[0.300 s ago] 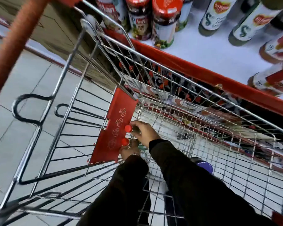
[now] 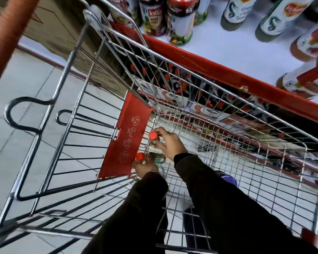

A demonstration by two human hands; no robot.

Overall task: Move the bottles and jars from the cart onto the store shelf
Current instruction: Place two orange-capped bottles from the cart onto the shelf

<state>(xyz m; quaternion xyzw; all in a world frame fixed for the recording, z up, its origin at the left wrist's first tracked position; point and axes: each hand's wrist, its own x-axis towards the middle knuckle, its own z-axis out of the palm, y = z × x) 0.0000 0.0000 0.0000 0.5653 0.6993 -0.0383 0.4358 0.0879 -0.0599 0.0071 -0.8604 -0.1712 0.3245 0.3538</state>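
- Both hands were down in the cart (image 2: 200,99), each on a small red-capped bottle at the basket's near-left corner, beside the red flap (image 2: 126,138).
- The right hand (image 2: 170,143) had its fingers (image 2: 159,132) curled round the neck of the upper bottle (image 2: 153,139), pinching it just under the cap.
- The left hand (image 2: 145,166) was wrapped round the lower bottle (image 2: 151,157), fingers closed on the body, cap poking out towards the flap.
- Risk, as I judged it: small glass bottles held by the neck could slip on the way up, or a cap could catch on the wire rim or the flap and jolt free.
- Two bottles lifted at once left no spare hand; a knock against the basket wall could drop either through to the floor (image 2: 26,85).
- The shelf (image 2: 237,50) stood just past the cart's far side, white deck with a red front lip, jars and tall bottles already on it; a careless set-down could topple a neighbour.
- Pale tiled floor below, a lower shelf of goods visible through the wire, and a purple lid (image 2: 229,179) in the basket by the right sleeve.
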